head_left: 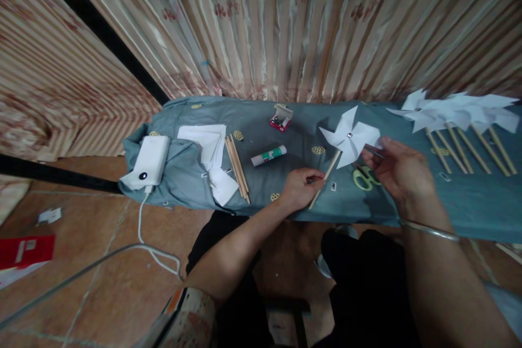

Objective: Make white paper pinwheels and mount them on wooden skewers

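Observation:
A white paper pinwheel (351, 137) with a round pin at its centre is fixed to a thin wooden stick (332, 166). My left hand (300, 188) is closed round the lower part of that stick. Beside the pinwheel's right blade is my right hand (397, 166), fingers partly curled at the blade's edge; whether it grips the paper is hard to tell. Green-handled scissors (362, 178) lie on the cloth just under the pinwheel, partly hidden. A glue stick (269, 156) and a small open red box (281, 119) of pins lie to the left.
Several finished pinwheels (468, 112) lie at the right of the cloth-covered table (285, 215). Further left are loose wooden sticks (237, 168), white paper pieces (210, 144) and a white power bank (153, 160) with a cable. A curtain (261, 27) hangs behind.

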Demonstrator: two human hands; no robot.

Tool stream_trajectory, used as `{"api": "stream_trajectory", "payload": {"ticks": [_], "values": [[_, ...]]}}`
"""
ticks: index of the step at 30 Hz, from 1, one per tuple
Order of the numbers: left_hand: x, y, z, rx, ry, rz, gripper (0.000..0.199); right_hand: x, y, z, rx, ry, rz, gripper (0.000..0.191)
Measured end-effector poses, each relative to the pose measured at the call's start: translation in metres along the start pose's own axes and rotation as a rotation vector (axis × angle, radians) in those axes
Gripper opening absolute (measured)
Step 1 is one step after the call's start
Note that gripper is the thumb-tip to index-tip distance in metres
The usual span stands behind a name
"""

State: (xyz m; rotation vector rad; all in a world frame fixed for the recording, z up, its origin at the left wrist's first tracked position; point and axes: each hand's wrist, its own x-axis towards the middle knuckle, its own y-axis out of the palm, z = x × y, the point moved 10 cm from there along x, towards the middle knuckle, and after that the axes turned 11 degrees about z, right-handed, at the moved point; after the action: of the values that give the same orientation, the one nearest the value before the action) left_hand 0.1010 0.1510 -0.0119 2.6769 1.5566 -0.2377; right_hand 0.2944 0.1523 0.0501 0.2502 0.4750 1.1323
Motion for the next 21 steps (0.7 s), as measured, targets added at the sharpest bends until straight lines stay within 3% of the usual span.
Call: {"api": "stream_trajectory", "payload": {"ticks": [8, 21], "values": [[0.001, -0.002, -0.001, 0.001, 0.007, -0.018, 0.013, -0.005, 0.000, 0.000, -0.066, 0.012, -0.042, 0.030], [0.001, -0.008, -0.004, -0.045, 0.008, -0.059, 0.011, 0.000, 0.002, -0.008, -0.062, 0.009, 0.052, 0.019]]}}
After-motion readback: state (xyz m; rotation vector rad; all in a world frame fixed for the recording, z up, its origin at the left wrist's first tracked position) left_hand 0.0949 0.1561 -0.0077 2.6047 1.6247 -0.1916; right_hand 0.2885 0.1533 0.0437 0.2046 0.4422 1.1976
